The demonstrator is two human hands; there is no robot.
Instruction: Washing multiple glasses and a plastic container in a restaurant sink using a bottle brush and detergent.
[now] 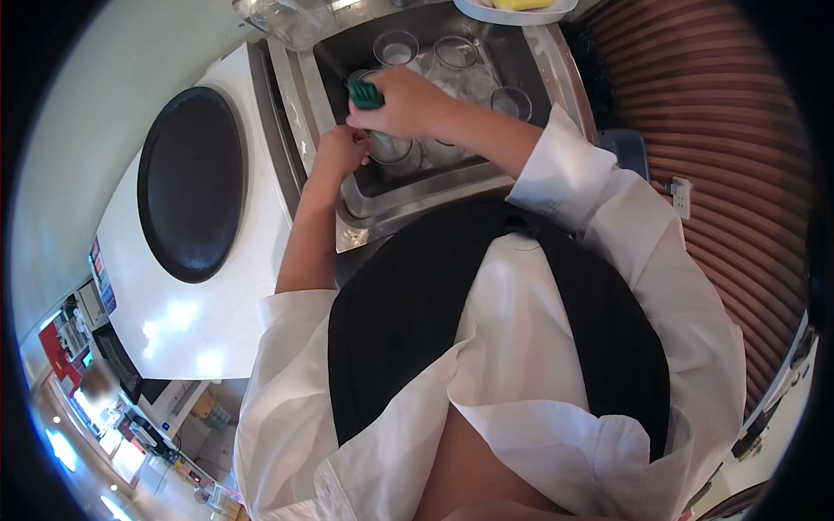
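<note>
My right hand (407, 98) is closed around a green, ridged tool (366, 94), which looks like the handle of a cleaning brush. Its lower end is mostly hidden by the hand, over the mouth of a clear glass (391, 150). At that glass's rim, the fingers of my left hand (342, 153) grip the near left side. Several other clear glasses stand in the metal sink (371, 207), among them one at the back left (396, 47), one at the back middle (455, 52) and one at the right (511, 103). My right forearm partly covers some of them.
A round black tray (192, 185) lies on a white countertop (195, 325) to the left. Behind the sink are a clear container (290, 19) and a white dish (515, 14) holding a yellow item (521, 4). A ribbed brown wall (723, 130) bounds the right side.
</note>
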